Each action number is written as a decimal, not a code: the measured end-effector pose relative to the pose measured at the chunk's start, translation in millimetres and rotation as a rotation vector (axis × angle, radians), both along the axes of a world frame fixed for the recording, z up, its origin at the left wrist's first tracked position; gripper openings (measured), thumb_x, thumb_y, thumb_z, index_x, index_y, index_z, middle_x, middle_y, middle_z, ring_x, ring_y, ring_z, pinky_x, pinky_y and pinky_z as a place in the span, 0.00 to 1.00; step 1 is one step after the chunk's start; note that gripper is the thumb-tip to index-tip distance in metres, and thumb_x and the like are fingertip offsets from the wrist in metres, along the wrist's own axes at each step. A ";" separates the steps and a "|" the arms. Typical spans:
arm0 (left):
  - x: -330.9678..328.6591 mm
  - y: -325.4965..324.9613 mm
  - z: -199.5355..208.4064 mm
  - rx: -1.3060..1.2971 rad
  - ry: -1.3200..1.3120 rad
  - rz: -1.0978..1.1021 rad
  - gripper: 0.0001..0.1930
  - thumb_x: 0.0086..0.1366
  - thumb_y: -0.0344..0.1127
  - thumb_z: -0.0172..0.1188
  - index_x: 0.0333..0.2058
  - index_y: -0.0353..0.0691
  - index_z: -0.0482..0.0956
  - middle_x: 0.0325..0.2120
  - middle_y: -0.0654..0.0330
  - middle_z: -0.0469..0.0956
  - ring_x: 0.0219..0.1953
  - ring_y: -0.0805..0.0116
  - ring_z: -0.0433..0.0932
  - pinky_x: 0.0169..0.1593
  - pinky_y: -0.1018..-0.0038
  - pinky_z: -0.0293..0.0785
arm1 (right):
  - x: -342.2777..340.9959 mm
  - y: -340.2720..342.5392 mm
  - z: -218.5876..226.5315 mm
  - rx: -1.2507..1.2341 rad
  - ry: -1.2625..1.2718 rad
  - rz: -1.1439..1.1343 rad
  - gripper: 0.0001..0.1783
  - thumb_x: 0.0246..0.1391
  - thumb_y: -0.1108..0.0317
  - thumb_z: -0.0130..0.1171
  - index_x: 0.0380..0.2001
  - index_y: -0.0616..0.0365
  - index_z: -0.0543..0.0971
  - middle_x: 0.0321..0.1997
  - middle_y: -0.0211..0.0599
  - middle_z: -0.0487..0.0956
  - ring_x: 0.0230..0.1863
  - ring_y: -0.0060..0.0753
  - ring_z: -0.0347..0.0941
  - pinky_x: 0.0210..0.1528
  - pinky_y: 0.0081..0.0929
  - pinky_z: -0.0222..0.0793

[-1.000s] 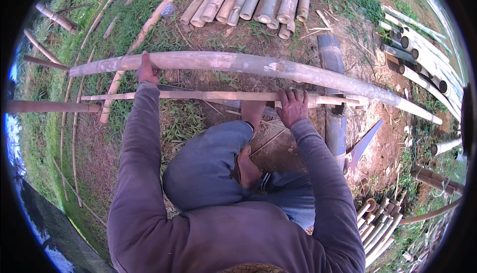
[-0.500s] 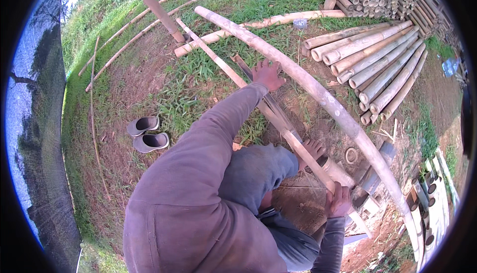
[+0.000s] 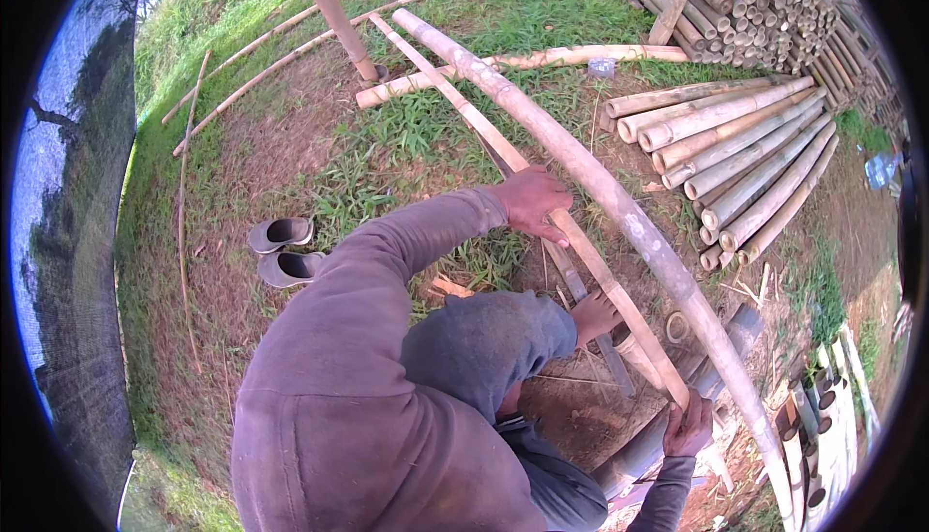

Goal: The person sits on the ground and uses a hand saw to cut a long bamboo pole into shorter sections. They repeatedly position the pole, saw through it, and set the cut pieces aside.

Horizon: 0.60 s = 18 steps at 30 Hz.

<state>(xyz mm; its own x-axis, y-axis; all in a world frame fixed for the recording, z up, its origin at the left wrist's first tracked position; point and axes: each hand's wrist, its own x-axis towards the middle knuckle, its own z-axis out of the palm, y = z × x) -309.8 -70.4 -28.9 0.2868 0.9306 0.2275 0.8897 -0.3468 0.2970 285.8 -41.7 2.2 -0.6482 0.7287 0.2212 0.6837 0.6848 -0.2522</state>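
A long split bamboo strip (image 3: pixel 610 280) runs slantwise from the far left down to the near right in front of me. My left hand (image 3: pixel 532 203) is closed over its middle, thumb along the near edge. Around its near end my right hand (image 3: pixel 688 424) is closed. Beneath the strip lies a second, darker slat (image 3: pixel 602 343), partly hidden. My bare foot (image 3: pixel 595 317) rests beside these pieces. Just to the right, a thick round bamboo pole (image 3: pixel 619 203) stretches nearly parallel to the strip.
Cut bamboo poles (image 3: pixel 735 155) lie fanned out at the right, with a tall bamboo stack (image 3: pixel 774 10) behind. An upright post (image 3: pixel 334 19) stands at the far left. Two slip-on shoes (image 3: pixel 290 268) sit on the ground at left. More bamboo (image 3: pixel 840 416) lies at the near right.
The strip has shifted to the right, off the slat under it. My left hand, earlier spread on the pieces, has come nearer and closed on the strip. My right hand moved right and nearer.
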 end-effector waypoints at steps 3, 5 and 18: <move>12.1 9.1 8.0 0.080 -0.004 -0.003 0.36 0.56 0.77 0.67 0.36 0.44 0.81 0.31 0.56 0.79 0.39 0.50 0.79 0.47 0.55 0.69 | 9.7 4.1 10.4 -0.021 0.011 -0.040 0.28 0.71 0.48 0.58 0.58 0.63 0.79 0.45 0.55 0.78 0.44 0.65 0.78 0.44 0.56 0.72; 17.0 13.4 10.7 0.117 -0.012 -0.012 0.36 0.57 0.77 0.66 0.35 0.44 0.81 0.30 0.57 0.78 0.39 0.51 0.79 0.46 0.56 0.69 | 12.3 5.1 14.6 -0.032 0.018 -0.056 0.28 0.71 0.48 0.58 0.57 0.64 0.79 0.44 0.54 0.78 0.43 0.66 0.78 0.43 0.56 0.72; 32.4 37.0 9.3 -0.008 0.050 -0.034 0.37 0.58 0.78 0.65 0.35 0.43 0.82 0.29 0.56 0.79 0.38 0.52 0.80 0.49 0.56 0.69 | 21.3 3.4 10.5 -0.005 0.043 -0.047 0.28 0.71 0.49 0.59 0.58 0.64 0.79 0.42 0.53 0.78 0.40 0.63 0.77 0.41 0.53 0.72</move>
